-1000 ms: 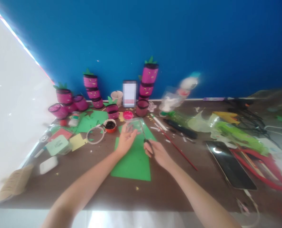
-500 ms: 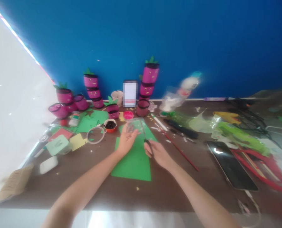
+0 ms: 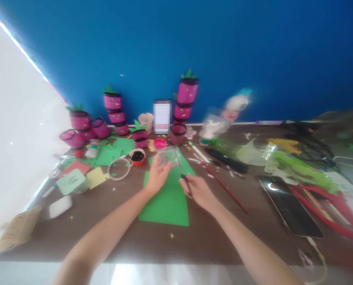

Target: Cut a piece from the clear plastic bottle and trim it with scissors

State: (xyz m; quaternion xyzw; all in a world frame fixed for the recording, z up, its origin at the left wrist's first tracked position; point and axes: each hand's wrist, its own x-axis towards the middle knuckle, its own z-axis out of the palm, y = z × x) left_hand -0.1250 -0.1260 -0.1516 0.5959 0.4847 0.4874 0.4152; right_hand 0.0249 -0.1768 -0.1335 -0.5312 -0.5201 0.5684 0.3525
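My left hand (image 3: 158, 174) holds a piece of clear plastic (image 3: 168, 155) over a green paper sheet (image 3: 167, 198) lying on the brown table (image 3: 194, 237). My right hand (image 3: 198, 191) grips black-handled scissors (image 3: 185, 178), their blades pointing up toward the plastic piece. Both hands hover just above the green sheet, close together at the table's centre.
Pink decorated cups with green tops (image 3: 115, 109) stand stacked along the blue wall, a taller stack (image 3: 185, 101) at centre. A black phone (image 3: 289, 206), a red brush (image 3: 224, 188), a tape ring (image 3: 119, 169), paint pots (image 3: 137, 156), paper scraps and green plastic bottle pieces (image 3: 298, 168) crowd the table.
Almost nothing moved; my hands, the plastic piece and the scissors shifted very slightly upward in view.
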